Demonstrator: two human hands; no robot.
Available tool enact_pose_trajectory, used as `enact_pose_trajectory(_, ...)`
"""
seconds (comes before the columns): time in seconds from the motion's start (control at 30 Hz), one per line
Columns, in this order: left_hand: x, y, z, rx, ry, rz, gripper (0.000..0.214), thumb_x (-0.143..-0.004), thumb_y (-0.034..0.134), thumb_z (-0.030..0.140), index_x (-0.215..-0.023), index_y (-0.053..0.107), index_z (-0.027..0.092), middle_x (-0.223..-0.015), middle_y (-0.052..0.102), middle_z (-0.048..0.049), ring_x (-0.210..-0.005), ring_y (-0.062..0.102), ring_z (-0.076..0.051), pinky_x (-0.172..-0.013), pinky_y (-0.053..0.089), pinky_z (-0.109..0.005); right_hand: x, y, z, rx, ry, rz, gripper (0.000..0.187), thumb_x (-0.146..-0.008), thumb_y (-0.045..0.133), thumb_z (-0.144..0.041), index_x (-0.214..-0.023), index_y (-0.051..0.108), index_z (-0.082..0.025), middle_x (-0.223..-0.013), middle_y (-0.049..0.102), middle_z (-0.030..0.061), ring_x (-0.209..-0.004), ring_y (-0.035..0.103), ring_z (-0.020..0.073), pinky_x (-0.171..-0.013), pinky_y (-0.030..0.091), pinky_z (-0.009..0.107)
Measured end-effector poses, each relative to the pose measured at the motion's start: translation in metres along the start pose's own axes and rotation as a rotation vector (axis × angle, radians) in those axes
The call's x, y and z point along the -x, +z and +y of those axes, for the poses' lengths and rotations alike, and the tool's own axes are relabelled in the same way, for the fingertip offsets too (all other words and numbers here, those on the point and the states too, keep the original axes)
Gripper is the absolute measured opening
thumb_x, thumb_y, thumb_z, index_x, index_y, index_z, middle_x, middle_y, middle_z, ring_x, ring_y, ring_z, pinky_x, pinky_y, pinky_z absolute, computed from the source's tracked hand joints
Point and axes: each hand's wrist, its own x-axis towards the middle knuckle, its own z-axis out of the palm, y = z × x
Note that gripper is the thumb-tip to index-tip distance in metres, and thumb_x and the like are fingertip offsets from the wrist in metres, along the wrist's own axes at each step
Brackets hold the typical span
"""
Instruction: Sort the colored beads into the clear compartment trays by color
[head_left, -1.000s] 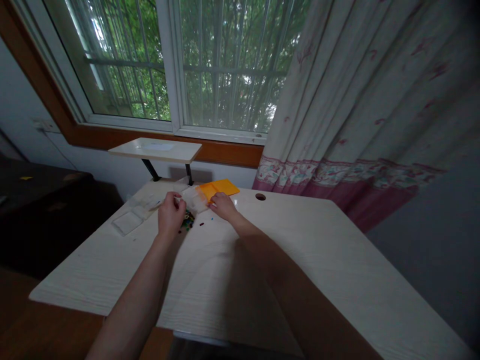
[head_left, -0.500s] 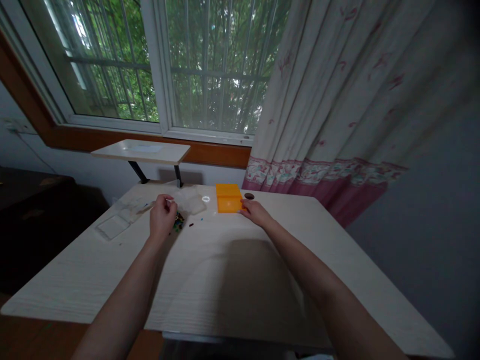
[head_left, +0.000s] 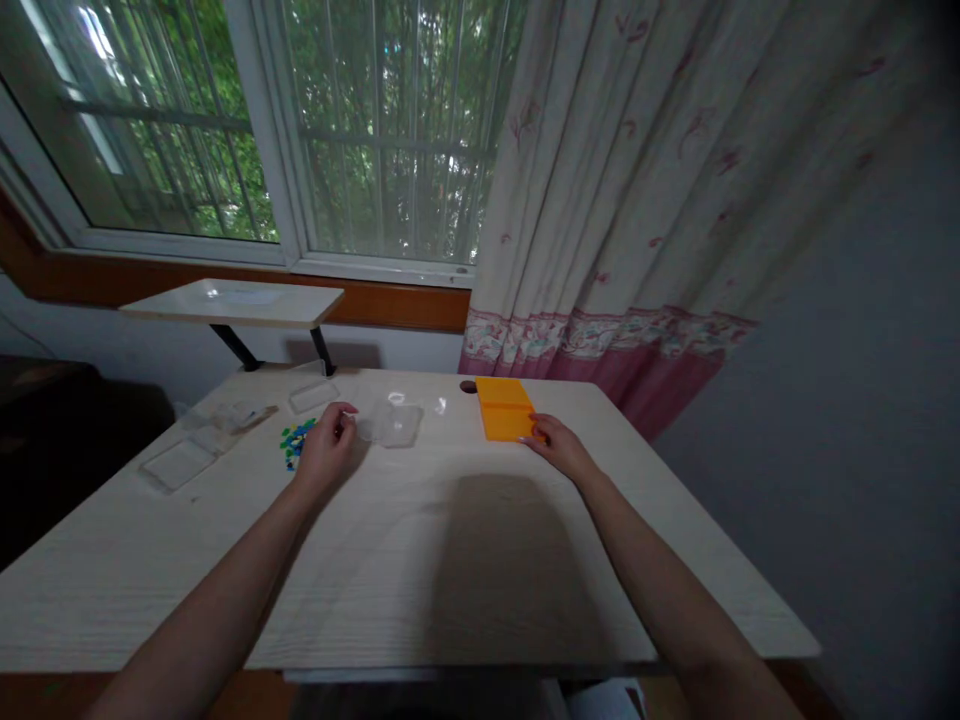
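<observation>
An orange plastic box (head_left: 507, 422) lies towards the back of the table, looking opened out flat. My right hand (head_left: 559, 445) grips its right edge between thumb and fingers. To the left, my left hand (head_left: 328, 440) has its fingers curled in a pinch; what they hold, if anything, is too small to make out. Just right of those fingers lies a clear plastic box (head_left: 400, 426), very near or touching them. A small heap of blue, green and yellow pieces (head_left: 295, 441) shows beside my left hand, partly hidden by it.
Another clear box (head_left: 313, 396) lies behind my left hand. More clear plastic containers (head_left: 178, 465) are at the table's left side. A raised shelf (head_left: 240, 302) on black legs stands at the back left. A dark round hole (head_left: 468, 387) is beside the orange box.
My view has turned right. The orange box has slid right, past the round hole, with my right hand on it. A clear box now lies further right, apart from the one behind.
</observation>
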Motion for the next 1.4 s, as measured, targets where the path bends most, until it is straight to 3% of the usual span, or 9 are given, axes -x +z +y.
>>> enact_pose_trajectory(0.13,-0.011,0.02,0.013,-0.054,0.123,-0.158,0.029,-0.093,0.038,0.036,-0.115,0.053,0.023,-0.066,0.053,0.0033,-0.06,0.054,-0.014,-0.06,0.04,-0.023,-0.003,0.007,0.001,-0.012,0.003,0.008,0.027,-0.085,0.061,-0.047,-0.082,0.063,-0.02,-0.13,0.061,0.0129,-0.12,0.058,0.0227,-0.103,0.046,0.038)
enact_pose_trajectory(0.33,-0.062,0.059,0.031,-0.045,0.237,-0.393,0.059,-0.088,0.046,0.033,-0.145,0.034,0.021,-0.078,0.062,0.0009,-0.068,0.058,-0.016,-0.068,0.042,-0.025,-0.002,0.005,-0.001,-0.068,0.023,0.009,0.032,-0.084,0.061,-0.052,-0.079,0.063,-0.02,-0.13,0.062,0.0124,-0.119,0.059,0.0233,-0.101,0.048,0.039)
enact_pose_trajectory(0.47,-0.09,0.086,0.035,-0.009,0.241,-0.436,0.042,-0.083,0.053,0.035,-0.12,0.061,0.02,-0.075,0.065,-0.0002,-0.068,0.058,-0.015,-0.066,0.041,-0.024,-0.002,0.001,-0.006,-0.108,0.029,0.055,0.039,-0.092,0.048,-0.051,-0.079,0.067,-0.02,-0.125,0.065,0.0108,-0.116,0.061,0.0205,-0.103,0.046,0.037)
enact_pose_trajectory(0.53,-0.097,0.098,0.035,0.016,0.234,-0.431,0.036,-0.082,0.053,0.038,-0.108,0.068,0.018,-0.071,0.064,-0.0003,-0.065,0.056,-0.015,-0.063,0.04,-0.023,-0.003,-0.001,-0.005,-0.11,0.027,0.075,0.043,-0.096,0.042,-0.049,-0.086,0.071,-0.019,-0.12,0.068,0.0104,-0.113,0.063,0.0192,-0.102,0.047,0.036)
enact_pose_trajectory(0.63,-0.098,0.116,0.034,0.069,0.227,-0.422,0.036,-0.081,0.055,0.04,-0.104,0.07,0.017,-0.071,0.064,-0.0006,-0.064,0.055,-0.014,-0.062,0.039,-0.023,-0.003,0.0,0.0,-0.113,0.026,0.106,0.045,-0.099,0.036,-0.045,-0.093,0.074,-0.02,-0.11,0.072,0.0083,-0.105,0.066,0.0178,-0.098,0.049,0.034)
enact_pose_trajectory(0.87,-0.092,0.149,0.031,0.223,0.174,-0.49,0.042,-0.082,0.055,0.043,-0.108,0.068,0.013,-0.075,0.065,-0.0035,-0.055,0.054,-0.011,-0.053,0.041,-0.022,-0.003,0.005,0.013,-0.117,0.008,0.16,0.046,-0.098,0.038,-0.043,-0.085,0.077,-0.022,-0.091,0.076,0.0083,-0.105,0.064,0.0232,-0.101,0.047,0.041)
enact_pose_trajectory(1.1,-0.09,0.158,0.036,0.313,0.157,-0.521,0.039,-0.082,0.06,0.043,-0.108,0.065,0.015,-0.07,0.061,-0.0009,-0.055,0.058,-0.012,-0.053,0.046,-0.022,0.0,0.006,0.019,-0.183,-0.069,0.093,0.045,-0.098,0.038,-0.041,-0.081,0.077,-0.025,-0.092,0.076,0.0053,-0.111,0.063,0.0221,-0.104,0.047,0.042)
enact_pose_trajectory(1.4,-0.069,0.161,0.042,0.404,0.137,-0.464,0.03,-0.081,0.064,0.043,-0.095,0.063,0.016,-0.069,0.056,0.0015,-0.055,0.053,-0.01,-0.053,0.042,-0.021,0.005,-0.003,0.02,-0.164,-0.093,-0.028,0.042,-0.096,0.042,-0.039,-0.076,0.076,-0.025,-0.096,0.077,0.0046,-0.115,0.06,0.0224,-0.106,0.044,0.041)
